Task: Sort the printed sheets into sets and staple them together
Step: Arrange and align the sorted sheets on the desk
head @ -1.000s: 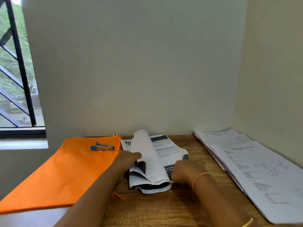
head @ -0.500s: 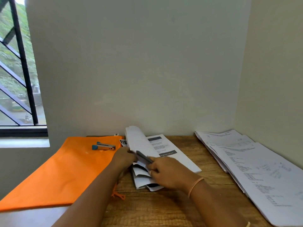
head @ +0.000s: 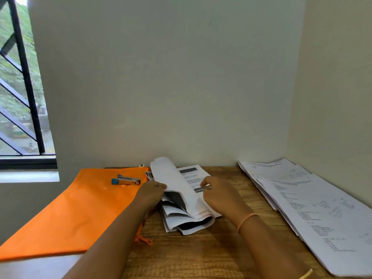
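A small stack of printed sheets (head: 181,200) lies in the middle of the wooden table (head: 201,254), its upper pages curled back toward the left. My left hand (head: 151,193) grips the folded-over pages at their left edge. My right hand (head: 216,193) rests on the exposed printed page, fingertips pinching its edge near a dark text bar. A blue and silver stapler (head: 125,180) lies on an orange folder (head: 66,214), left of both hands and untouched.
A large spread pile of printed sheets (head: 314,206) covers the table's right side along the wall. Walls close the back and right. A barred window (head: 20,97) is at far left. An orange zip pull (head: 144,239) sticks out from the folder.
My right hand has moved from the stack's lower left up and right onto the exposed page. More pages now lie curled over to the left under my left hand.
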Demonstrator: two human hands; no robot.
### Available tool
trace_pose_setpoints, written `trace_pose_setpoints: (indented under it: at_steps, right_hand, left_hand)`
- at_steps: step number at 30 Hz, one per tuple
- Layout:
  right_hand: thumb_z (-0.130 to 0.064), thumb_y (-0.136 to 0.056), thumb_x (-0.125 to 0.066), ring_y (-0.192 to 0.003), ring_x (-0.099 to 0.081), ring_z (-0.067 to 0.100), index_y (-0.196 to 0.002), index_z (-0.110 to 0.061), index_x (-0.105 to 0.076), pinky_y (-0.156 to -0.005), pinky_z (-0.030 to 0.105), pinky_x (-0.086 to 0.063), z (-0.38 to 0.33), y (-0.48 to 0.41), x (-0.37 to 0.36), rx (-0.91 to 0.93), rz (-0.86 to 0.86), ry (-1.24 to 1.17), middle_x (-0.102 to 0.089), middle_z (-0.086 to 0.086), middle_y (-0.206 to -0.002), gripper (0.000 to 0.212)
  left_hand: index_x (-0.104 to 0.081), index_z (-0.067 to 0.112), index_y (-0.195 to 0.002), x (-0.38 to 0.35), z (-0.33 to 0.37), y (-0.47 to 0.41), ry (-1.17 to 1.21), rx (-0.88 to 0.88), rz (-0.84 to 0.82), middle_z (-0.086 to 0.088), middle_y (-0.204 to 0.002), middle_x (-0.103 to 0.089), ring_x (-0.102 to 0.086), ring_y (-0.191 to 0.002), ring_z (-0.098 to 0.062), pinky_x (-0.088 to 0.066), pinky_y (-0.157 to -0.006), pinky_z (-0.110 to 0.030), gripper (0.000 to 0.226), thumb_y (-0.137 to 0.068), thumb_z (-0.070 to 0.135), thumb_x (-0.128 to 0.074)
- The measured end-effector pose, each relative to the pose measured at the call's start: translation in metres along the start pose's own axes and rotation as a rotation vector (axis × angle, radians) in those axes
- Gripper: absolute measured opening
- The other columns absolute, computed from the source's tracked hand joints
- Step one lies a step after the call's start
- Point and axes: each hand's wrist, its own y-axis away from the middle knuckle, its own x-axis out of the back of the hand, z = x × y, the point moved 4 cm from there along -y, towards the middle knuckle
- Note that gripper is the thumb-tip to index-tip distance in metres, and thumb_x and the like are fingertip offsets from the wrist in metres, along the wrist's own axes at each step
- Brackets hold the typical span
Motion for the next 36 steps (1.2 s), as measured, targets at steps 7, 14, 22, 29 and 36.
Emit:
trace_pose_setpoints:
  at_steps: [7,14,22,29,36]
  right_hand:
    - [-0.03,-0.097,-0.04,-0.132,-0.038,0.028,-0.143,-0.019,-0.034,-0.11,0.043,-0.03,0.034,-0.003,-0.027,-0.174,-0.435,0.544,-0.041,0.007,-0.145,0.048]
    - [-0.023,-0.095,-0.044,-0.126,-0.045,0.024,-0.129,-0.013,-0.05,-0.111,0.046,-0.031,0.022,0.001,-0.019,-0.185,-0.354,0.433,-0.052,0.007,-0.131,0.036]
    - [-0.017,-0.092,-0.043,-0.127,-0.044,0.026,-0.123,-0.02,-0.063,-0.112,0.05,-0.027,-0.028,0.016,-0.021,0.186,-0.371,0.129,-0.037,-0.011,-0.149,0.037]
    - [-0.002,-0.088,-0.046,-0.112,-0.055,0.013,-0.078,-0.02,-0.072,-0.095,0.022,-0.038,-0.032,0.015,-0.007,0.078,-0.244,-0.309,-0.066,-0.004,-0.116,0.033]
    - [-0.026,-0.094,-0.041,-0.127,-0.042,0.026,-0.141,-0.026,-0.038,-0.104,0.04,-0.038,0.03,-0.005,-0.015,-0.177,-0.246,0.398,-0.042,0.005,-0.144,0.047]
  left_hand:
    - [-0.064,0.0,-0.1,-0.002,-0.004,-0.002,0.157,0.089,-0.026,-0.015,-0.103,-0.063,-0.058,-0.089,-0.028,-0.045,-0.077,-0.033,0.028,-0.092,0.02,-0.045]
    - [-0.054,0.004,-0.088,-0.007,-0.003,0.002,-0.043,0.091,-0.043,-0.007,-0.079,-0.052,-0.048,-0.071,-0.017,-0.036,-0.057,-0.026,0.017,-0.092,0.02,-0.052]
    - [-0.066,0.007,-0.097,-0.002,0.001,0.0,0.044,0.001,0.002,-0.009,-0.096,-0.062,-0.059,-0.092,-0.025,-0.044,-0.08,-0.034,0.064,-0.092,0.062,-0.034]
    - [-0.06,0.002,-0.087,0.007,0.0,0.002,-0.006,-0.055,0.104,-0.008,-0.077,-0.057,-0.051,-0.069,-0.02,-0.036,-0.056,-0.026,0.006,-0.082,0.006,-0.057]
    - [-0.041,0.012,-0.138,0.009,0.006,0.004,0.099,-0.079,0.101,-0.014,-0.131,-0.05,-0.049,-0.097,-0.022,-0.042,-0.074,-0.026,0.059,-0.083,-0.003,-0.057]
